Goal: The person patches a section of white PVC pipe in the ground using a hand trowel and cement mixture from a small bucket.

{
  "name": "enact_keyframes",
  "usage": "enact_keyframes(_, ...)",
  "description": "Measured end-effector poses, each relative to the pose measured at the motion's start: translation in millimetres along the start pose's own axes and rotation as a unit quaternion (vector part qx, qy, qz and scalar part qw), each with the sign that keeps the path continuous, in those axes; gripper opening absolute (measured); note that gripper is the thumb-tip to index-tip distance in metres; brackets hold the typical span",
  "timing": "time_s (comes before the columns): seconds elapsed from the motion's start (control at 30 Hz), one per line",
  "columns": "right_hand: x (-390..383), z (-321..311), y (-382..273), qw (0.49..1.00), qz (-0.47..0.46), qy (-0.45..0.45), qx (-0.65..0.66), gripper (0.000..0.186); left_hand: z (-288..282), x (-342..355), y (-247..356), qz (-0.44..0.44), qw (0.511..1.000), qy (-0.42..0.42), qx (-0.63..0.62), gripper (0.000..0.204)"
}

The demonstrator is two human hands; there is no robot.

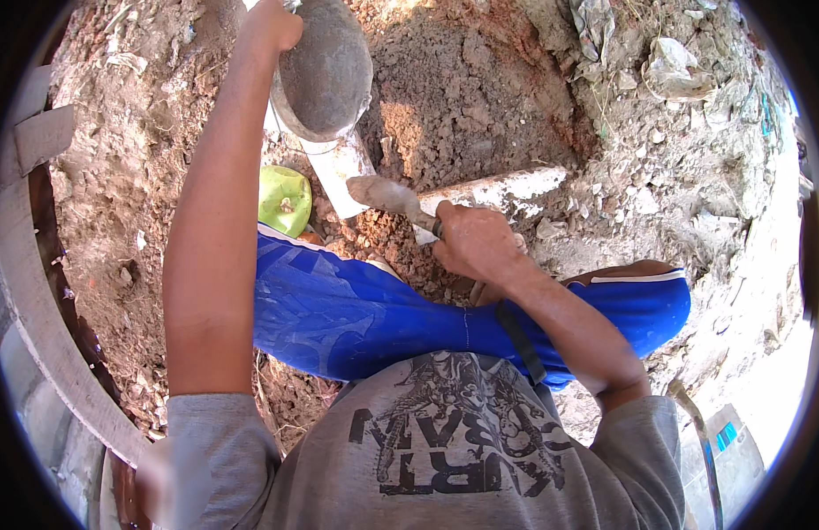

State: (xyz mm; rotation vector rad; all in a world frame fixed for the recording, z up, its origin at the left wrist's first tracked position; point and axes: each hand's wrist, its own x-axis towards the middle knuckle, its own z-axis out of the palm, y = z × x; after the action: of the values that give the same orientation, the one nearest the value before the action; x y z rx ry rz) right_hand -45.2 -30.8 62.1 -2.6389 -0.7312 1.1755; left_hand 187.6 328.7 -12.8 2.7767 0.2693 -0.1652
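At the top, my left hand (273, 26) is closed on the rim of a grey, dirt-coated bucket (326, 75). The bucket tilts so that its mouth faces me, and its inside is smeared with grey residue. My right hand (482, 240) grips a small trowel (387, 195) by its handle, the blade pointing left and slightly blurred. Below the bucket, a white pipe (341, 177) slopes down beside the blade. A second dirt-stained white pipe (507, 190) lies just beyond my right hand. Left of the pipes sits a rounded lime-green object (284, 201).
A dug patch of loose brown soil (480, 88) spreads beyond the pipes. Crumpled plastic (679, 69) and rubble lie at the right. A long board (52, 327) borders the left side. A curved, stick-like tool (699, 433) is at lower right.
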Motion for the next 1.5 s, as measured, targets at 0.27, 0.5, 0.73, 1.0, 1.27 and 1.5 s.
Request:
enact_keyframes(0.27,36,-16,107,0.955,0.163,-0.054,0.243,0.046,-22,-30,15,-0.060,0.995,0.007,-0.084,0.067)
enact_keyframes(0.5,77,-37,68,0.993,0.043,-0.072,-0.086,0.043,-33,-51,5,-0.100,0.986,0.077,-0.112,0.066)
enact_keyframes(0.73,155,1,89,0.949,-0.050,-0.171,-0.258,0.028,-20,-26,33,-0.044,0.990,0.069,-0.112,0.063)
enact_keyframes(1.0,112,-51,106,0.977,0.083,-0.068,-0.187,0.047,0,-17,0,-0.023,0.997,0.050,-0.053,0.063)
enact_keyframes(1.27,110,-39,82,0.986,0.043,-0.117,-0.108,0.050,4,-4,-20,-0.026,0.997,0.063,-0.027,0.051)
enact_keyframes(1.5,133,-6,111,0.967,0.040,-0.143,-0.209,0.052,4,-12,-1,-0.056,0.996,0.032,-0.057,0.065)
